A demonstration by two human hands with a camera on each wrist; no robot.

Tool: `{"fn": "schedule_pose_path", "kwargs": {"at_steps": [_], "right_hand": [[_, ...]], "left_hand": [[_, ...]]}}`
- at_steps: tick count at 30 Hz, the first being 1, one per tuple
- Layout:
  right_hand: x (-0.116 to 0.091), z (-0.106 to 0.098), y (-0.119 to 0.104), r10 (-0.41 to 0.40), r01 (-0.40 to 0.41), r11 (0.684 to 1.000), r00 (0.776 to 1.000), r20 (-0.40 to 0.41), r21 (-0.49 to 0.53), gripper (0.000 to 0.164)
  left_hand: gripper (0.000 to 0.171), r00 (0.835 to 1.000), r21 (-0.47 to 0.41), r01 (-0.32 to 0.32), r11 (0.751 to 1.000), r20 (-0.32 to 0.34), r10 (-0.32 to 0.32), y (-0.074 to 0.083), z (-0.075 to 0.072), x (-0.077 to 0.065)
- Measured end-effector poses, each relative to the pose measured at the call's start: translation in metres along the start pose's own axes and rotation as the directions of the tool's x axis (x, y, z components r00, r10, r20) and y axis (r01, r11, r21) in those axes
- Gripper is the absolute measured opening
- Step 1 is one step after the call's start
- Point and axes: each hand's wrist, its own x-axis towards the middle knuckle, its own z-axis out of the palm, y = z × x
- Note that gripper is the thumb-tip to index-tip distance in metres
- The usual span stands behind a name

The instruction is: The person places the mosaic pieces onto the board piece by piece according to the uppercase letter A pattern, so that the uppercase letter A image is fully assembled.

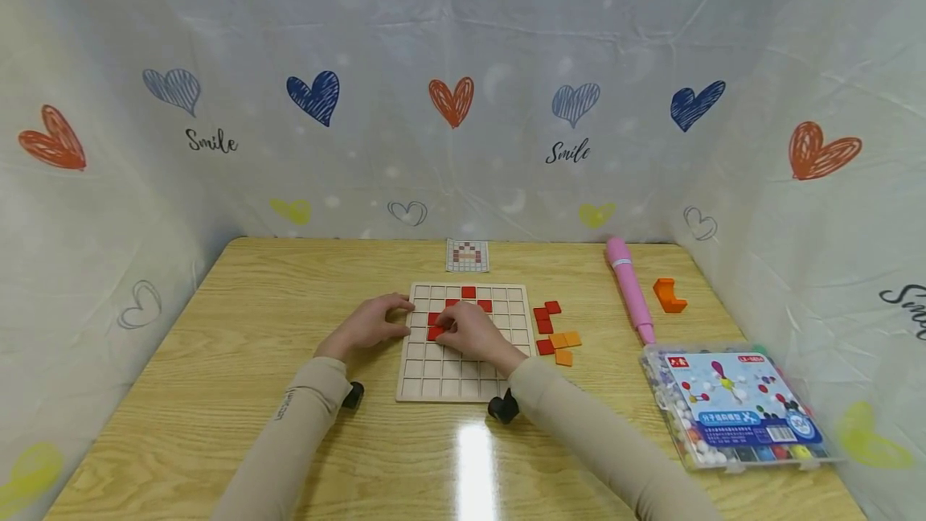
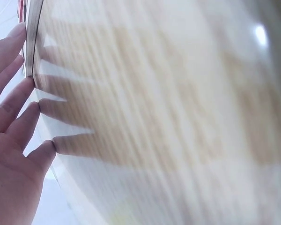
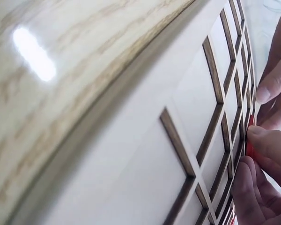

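A pale wooden grid board lies on the table, with several red square tiles set in its upper cells. Over its left-middle cells is my right hand, thumb and fingers pinching a red tile at the board. The right wrist view shows that red tile between thumb and fingertips, partly hidden by them. My left hand rests at the board's left edge, fingers spread and fairly straight. In the left wrist view, the left hand has its fingertips along the board's side and the tabletop.
Right of the board lie loose red tiles and orange tiles. A small pattern card is behind the board. Farther right are a pink stick-shaped object, an orange plastic piece and a clear molecule-kit box.
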Motion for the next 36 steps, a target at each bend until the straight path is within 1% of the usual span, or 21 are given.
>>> {"fn": "schedule_pose_path", "kwargs": {"at_steps": [12,20,24,27,30,33,36], "right_hand": [[-0.001,0.001,-0.004,0.0,0.0,1.0,1.0,0.002,-0.025,0.017],[0.0,0.001,-0.003,-0.002,0.002,0.999,1.0,-0.001,-0.038,0.015],[0.0,0.001,-0.004,-0.003,0.003,0.999,1.0,-0.006,-0.045,0.015],[0.0,0.001,-0.004,0.001,-0.001,1.0,1.0,-0.008,-0.031,0.015],[-0.003,0.001,-0.002,0.02,-0.02,1.0,1.0,-0.013,0.008,0.016],[-0.008,-0.001,0.0,0.051,-0.05,0.998,0.998,-0.03,0.046,0.018],[-0.018,-0.006,0.0,0.079,-0.075,0.994,0.995,-0.058,0.082,0.022]], "left_hand": [[0.042,1.0,0.007,-0.002,1.0,-0.002,0.002,0.0,0.0,0.0],[0.042,1.0,0.0,-0.004,1.0,0.003,0.004,0.002,-0.001,0.0],[0.042,1.0,-0.009,0.005,1.0,0.008,-0.005,0.003,-0.002,-0.001],[0.042,1.0,-0.008,0.006,1.0,0.008,-0.006,0.003,-0.002,0.0],[0.043,1.0,-0.003,0.002,1.0,0.008,-0.002,0.003,-0.002,0.0],[0.043,1.0,0.002,-0.001,1.0,0.007,0.0,0.004,-0.002,0.0],[0.043,1.0,-0.002,0.006,1.0,0.003,-0.006,0.004,-0.002,0.0]]}}
